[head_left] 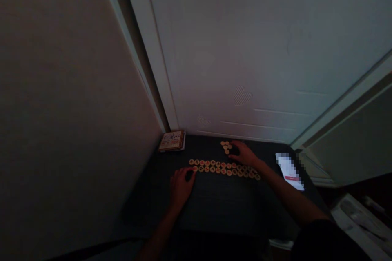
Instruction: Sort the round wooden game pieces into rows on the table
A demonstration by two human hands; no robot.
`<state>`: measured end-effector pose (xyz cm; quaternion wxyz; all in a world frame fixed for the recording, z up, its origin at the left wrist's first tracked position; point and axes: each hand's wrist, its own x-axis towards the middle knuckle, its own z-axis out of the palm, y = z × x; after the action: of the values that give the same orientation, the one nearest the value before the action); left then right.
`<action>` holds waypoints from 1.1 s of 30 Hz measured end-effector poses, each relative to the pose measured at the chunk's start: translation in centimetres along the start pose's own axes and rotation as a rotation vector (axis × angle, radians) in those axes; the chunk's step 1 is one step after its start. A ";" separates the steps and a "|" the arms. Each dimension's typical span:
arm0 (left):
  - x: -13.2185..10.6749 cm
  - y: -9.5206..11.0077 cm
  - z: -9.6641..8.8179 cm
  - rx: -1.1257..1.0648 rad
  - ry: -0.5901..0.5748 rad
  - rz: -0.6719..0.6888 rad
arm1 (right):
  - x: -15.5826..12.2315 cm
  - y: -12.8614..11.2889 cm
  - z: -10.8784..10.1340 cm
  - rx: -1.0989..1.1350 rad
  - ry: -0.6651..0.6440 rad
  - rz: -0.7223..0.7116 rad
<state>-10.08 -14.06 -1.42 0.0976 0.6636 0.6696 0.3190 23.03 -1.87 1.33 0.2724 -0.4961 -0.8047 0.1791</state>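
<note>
Round wooden Chinese chess pieces with red or dark characters lie in two long rows on a dark table. At the left end of the near row, my left hand (181, 185) has thumb and forefinger closed at the end piece (195, 169). Beyond the far row is a small cluster of loose pieces (226, 147). My right hand (243, 155) reaches in beside this cluster from the right, forefinger and thumb apart, with the forefinger close to the rightmost piece. The right forearm passes over the right end of the rows and partly hides them.
A small stack of books or boxes (172, 141) sits at the table's back left corner. A lit phone (289, 171) lies near the right edge of the dark table (214, 208). A white panel (269, 49) with an embossed heart rises behind, and a brown wall stands left.
</note>
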 end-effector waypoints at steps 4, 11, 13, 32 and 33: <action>0.0 0.2 -0.2 0.001 -0.018 -0.025 | 0.8 0.4 0.5 -0.093 -0.050 -0.112; -0.1 0.5 -0.5 0.007 -0.030 -0.046 | 0.6 -0.1 0.8 -0.185 -0.154 -0.231; -0.1 0.6 -0.6 0.004 -0.032 -0.041 | 0.6 -0.2 0.8 -0.197 -0.166 -0.240; -0.1 0.6 -0.4 0.022 -0.018 -0.025 | -0.2 0.5 0.7 -0.141 -0.138 -0.197; -0.1 0.6 -0.4 0.022 -0.019 -0.029 | -0.3 0.6 0.7 -0.138 -0.136 -0.192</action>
<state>-9.81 -14.33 -0.84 0.1011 0.6580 0.6815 0.3039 23.11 -1.85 0.40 0.1983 -0.4212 -0.8754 0.1298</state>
